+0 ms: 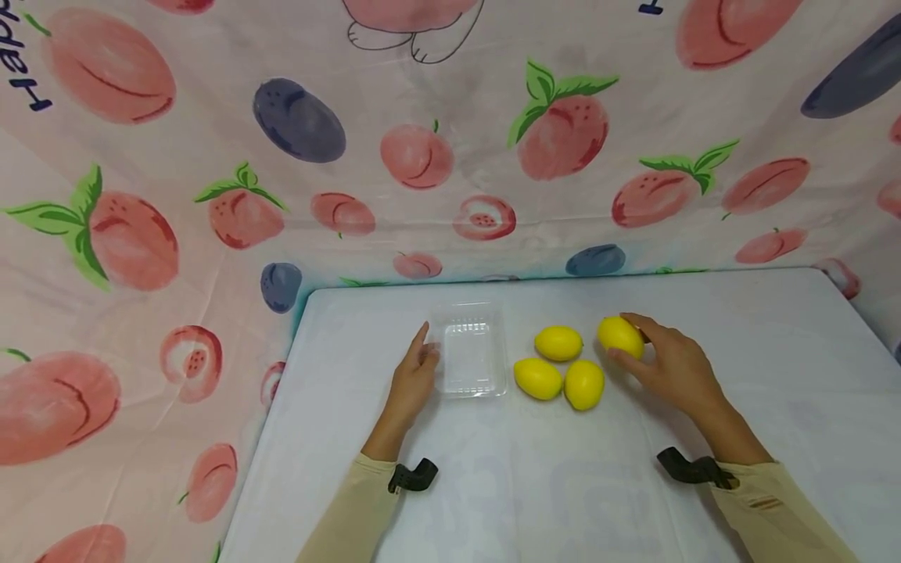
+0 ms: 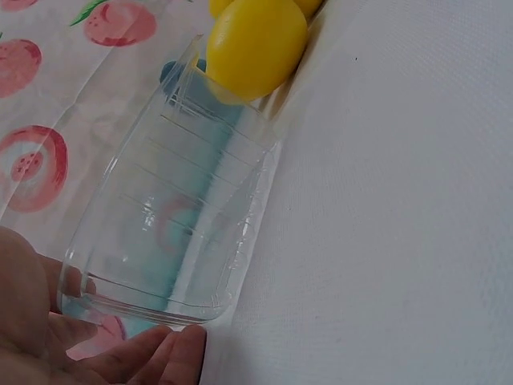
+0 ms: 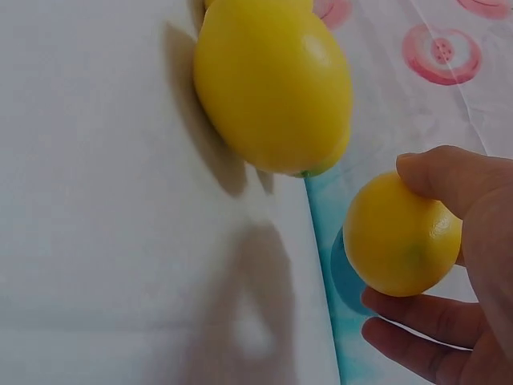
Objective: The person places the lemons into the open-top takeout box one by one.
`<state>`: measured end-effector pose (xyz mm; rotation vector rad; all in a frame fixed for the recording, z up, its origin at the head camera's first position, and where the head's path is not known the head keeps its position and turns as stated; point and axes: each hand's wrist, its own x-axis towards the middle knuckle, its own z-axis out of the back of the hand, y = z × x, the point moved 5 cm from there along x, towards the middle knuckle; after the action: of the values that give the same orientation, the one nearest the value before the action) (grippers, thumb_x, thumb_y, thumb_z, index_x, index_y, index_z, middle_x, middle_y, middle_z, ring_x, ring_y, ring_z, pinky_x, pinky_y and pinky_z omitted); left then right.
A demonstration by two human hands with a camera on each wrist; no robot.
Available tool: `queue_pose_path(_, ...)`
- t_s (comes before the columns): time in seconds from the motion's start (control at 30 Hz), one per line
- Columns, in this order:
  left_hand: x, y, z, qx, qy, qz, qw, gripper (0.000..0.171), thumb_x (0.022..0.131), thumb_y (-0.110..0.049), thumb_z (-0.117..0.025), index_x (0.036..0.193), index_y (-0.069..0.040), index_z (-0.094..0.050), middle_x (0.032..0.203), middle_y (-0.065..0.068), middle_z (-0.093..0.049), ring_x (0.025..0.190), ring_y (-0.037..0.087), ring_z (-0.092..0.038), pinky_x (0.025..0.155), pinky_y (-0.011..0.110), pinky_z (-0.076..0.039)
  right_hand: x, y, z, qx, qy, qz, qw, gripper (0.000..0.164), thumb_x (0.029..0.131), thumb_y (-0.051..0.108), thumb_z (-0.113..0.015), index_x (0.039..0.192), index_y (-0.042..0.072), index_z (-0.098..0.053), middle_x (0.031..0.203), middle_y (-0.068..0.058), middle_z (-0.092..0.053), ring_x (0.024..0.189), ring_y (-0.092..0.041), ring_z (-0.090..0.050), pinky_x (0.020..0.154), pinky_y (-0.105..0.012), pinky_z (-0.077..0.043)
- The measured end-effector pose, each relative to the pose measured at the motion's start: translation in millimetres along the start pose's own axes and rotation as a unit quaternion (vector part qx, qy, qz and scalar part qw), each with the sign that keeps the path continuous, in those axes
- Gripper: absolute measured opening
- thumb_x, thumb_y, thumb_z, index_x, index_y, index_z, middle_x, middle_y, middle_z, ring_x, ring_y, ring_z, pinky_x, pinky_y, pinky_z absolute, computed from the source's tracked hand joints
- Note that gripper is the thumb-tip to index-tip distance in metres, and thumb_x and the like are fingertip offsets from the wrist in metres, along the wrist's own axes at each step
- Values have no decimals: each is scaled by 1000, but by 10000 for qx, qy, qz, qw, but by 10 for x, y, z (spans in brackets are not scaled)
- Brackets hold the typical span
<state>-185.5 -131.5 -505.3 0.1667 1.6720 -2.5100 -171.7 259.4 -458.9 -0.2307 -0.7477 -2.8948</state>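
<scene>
Pinching a smooth oval lemon [image 1: 619,335], right fingers [image 3: 437,315] curve; extended left fingers [image 2: 186,354] touch a clear plastic box [image 1: 469,360]

Three yellow lemons [image 1: 539,379] lie beside a clear plastic container [image 1: 468,358], a fourth lemon [image 1: 619,338] held.

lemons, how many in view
4: one held lemon in the right hand; three on the table, right of the clear container: rear lemon, front-left lemon, front-right lemon.

Lemons [image 1: 558,343] yellow; tray [image 1: 468,360] colourless; table [image 1: 563,485] white; sleeves [image 1: 355,508] beige; cloth [image 1: 486,102] pale pink, fruit-printed.
</scene>
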Motion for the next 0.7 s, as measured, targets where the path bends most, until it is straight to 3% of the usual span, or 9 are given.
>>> queue_pose_path(0.7,15,4,-23,64,-1,-29,10000,56,109,-33,-45,162,-31,-29,147,13,-55,132,30,-54,109,54,-44,249,467,-69,469,-73,241,9986,66,92,43,-75,147,14,-52,122,-17,-68,99,-36,-60,81,-54,-49)
